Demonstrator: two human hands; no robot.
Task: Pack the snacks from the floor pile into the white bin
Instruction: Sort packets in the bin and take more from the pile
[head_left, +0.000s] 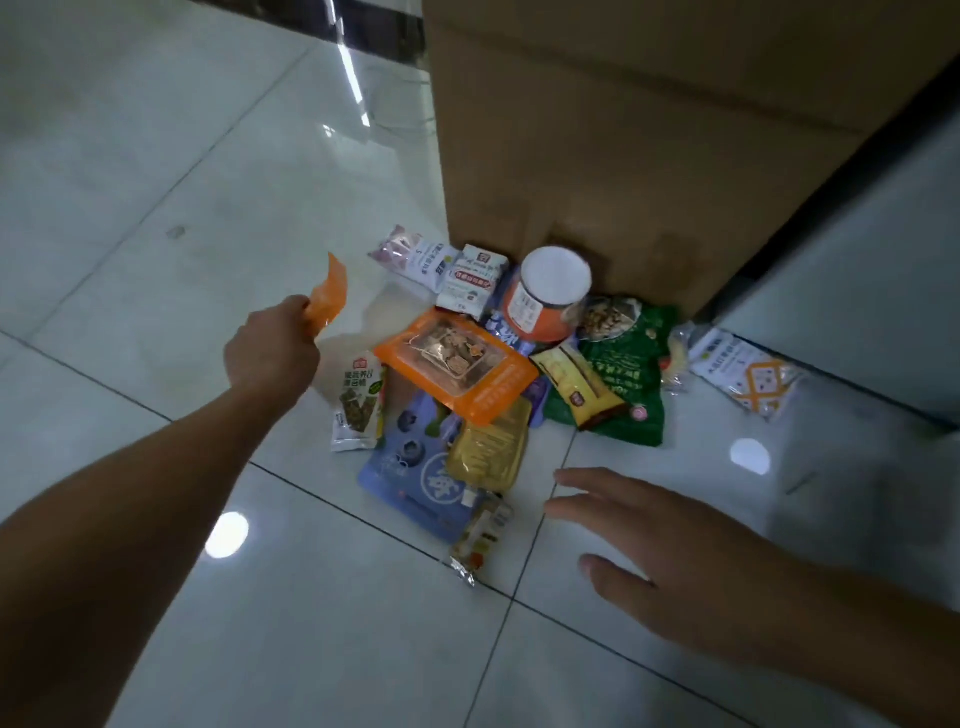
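Pinching packet (327, 296) in left grip (272, 348), pile (467, 364) right of it; right grip (675, 561) hovering spread, empty. Next: carrying to unseen bin.

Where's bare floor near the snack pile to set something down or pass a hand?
Bare white tiles left of the pile, beyond the left hand holding a small orange packet. Bare on the near side of the small foil packet. Gap between the green bag and the right hand. Crowded against the brown cardboard box, where packets overlap around the white-lidded jar.
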